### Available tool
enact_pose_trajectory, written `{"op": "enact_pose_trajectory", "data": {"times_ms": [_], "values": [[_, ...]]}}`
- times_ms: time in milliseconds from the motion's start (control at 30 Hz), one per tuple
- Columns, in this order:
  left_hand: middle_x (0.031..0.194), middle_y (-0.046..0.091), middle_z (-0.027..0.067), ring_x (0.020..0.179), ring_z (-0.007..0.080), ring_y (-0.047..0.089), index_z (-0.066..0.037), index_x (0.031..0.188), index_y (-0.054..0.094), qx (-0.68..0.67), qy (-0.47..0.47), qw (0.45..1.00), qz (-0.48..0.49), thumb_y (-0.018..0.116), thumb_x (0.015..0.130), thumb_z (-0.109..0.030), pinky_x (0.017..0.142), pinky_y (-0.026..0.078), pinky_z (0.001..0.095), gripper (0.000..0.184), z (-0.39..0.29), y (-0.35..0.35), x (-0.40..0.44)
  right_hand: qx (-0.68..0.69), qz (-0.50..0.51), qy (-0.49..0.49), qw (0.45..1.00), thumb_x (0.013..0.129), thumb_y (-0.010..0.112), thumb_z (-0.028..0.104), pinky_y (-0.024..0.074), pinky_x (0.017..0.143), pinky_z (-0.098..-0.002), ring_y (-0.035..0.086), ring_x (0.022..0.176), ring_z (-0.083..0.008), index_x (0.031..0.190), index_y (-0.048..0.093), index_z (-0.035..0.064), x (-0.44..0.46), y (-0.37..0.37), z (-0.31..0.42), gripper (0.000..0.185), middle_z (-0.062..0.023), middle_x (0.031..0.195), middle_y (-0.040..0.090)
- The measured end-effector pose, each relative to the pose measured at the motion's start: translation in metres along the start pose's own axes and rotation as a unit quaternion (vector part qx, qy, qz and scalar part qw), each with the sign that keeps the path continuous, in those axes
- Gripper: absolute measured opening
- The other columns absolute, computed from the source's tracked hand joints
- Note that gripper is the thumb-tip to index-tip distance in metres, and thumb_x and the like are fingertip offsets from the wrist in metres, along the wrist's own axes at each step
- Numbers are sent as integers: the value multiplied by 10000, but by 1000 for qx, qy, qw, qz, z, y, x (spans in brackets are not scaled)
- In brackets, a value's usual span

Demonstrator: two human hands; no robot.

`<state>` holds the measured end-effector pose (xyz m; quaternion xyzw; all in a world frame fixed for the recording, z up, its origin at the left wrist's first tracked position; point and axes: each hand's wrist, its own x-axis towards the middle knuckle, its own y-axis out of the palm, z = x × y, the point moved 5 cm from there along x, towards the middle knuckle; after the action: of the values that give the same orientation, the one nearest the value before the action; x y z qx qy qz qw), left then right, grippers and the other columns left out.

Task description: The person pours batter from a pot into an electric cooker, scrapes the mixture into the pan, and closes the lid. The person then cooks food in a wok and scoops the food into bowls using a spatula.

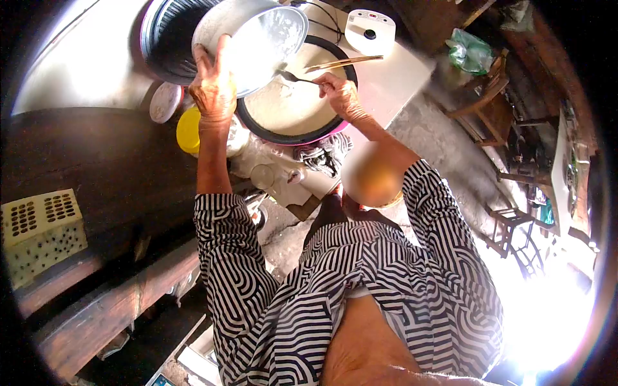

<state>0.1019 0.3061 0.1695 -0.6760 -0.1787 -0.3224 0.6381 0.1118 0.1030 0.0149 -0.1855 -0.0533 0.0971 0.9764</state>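
My left hand (215,93) grips the side of a metal pot (225,29), which is tilted over a wide black pan (257,125). The pot's inside looks pale and shiny. A creamy white mixture (283,112) fills much of the pan. My right hand (341,96) is closed round the handle of a metal spoon (291,76), its head close to the pot's rim. I cannot tell whether the spoon touches the pot. Wooden chopsticks (344,63) lie across the pan's right rim.
A white control unit with a knob (370,33) sits behind the pan. Left are a black ribbed vessel (168,45), a pale round lid (166,103) and a yellow lid (188,130). Striped cloth (325,154) lies below the pan. Wooden stools (512,225) stand right.
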Motion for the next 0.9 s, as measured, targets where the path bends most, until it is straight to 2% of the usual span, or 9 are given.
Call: {"op": "enact_pose_trajectory", "data": {"times_ms": [133,200,300,433,500,633,700,800,900], "values": [[1180,394,263,733,366,596,-211,1208,376,5,21,1000,19,577,699,-99,572,508,390,559,0,3,1,-100,66,-15,993,803,426,122,475,619,-315,603,643,-221,873,590,73,-2,-1,7,185,-100,680,605],[1180,392,262,724,365,597,-208,1210,376,9,33,999,14,575,700,-96,569,507,391,558,-1,1,-1,-229,107,-129,959,781,417,100,476,645,-339,602,706,-257,901,580,83,-6,10,25,203,-114,742,613],[1181,391,256,709,362,596,-204,1207,384,6,35,999,19,569,699,-90,562,507,391,553,-4,3,-3,-197,84,-216,953,734,419,73,470,657,-368,588,753,-291,929,560,91,-4,19,40,242,-133,786,608],[1172,400,252,690,354,595,-205,1195,403,6,46,999,10,564,693,-79,548,507,384,542,0,4,-6,-228,100,-117,962,754,422,84,470,636,-372,592,697,-294,907,566,88,6,15,20,210,-150,725,595],[1169,405,250,685,350,596,-204,1189,412,11,43,999,6,565,690,-75,539,507,380,537,5,6,-6,-193,107,-90,971,823,407,160,467,591,-329,593,636,-257,883,578,59,10,10,17,207,-106,653,593],[1166,418,244,714,341,605,-204,1172,435,26,56,998,-1,576,664,-47,539,513,368,550,2,9,-8,-168,-12,-129,977,799,439,119,472,589,-333,593,637,-259,851,579,47,38,-7,33,166,-98,699,600],[1166,421,243,727,341,608,-205,1166,443,26,72,997,-16,578,655,-36,544,516,364,555,-6,7,-5,-213,-118,-252,937,786,452,108,481,591,-336,592,653,-269,865,566,47,50,-12,43,151,-109,766,601],[1173,415,248,770,345,604,-216,1168,446,15,65,998,10,580,647,-29,565,519,369,570,-16,7,-1,-259,-65,-188,945,775,452,112,481,643,-363,591,722,-280,903,554,57,55,-7,40,173,-154,825,587],[1126,491,199,692,325,608,-205,1124,497,-4,68,997,-39,554,671,-12,550,511,363,495,-22,-3,1,-340,-61,-199,917,782,457,89,487,597,-351,595,666,-274,951,532,59,54,0,52,188,-130,787,588]]}}
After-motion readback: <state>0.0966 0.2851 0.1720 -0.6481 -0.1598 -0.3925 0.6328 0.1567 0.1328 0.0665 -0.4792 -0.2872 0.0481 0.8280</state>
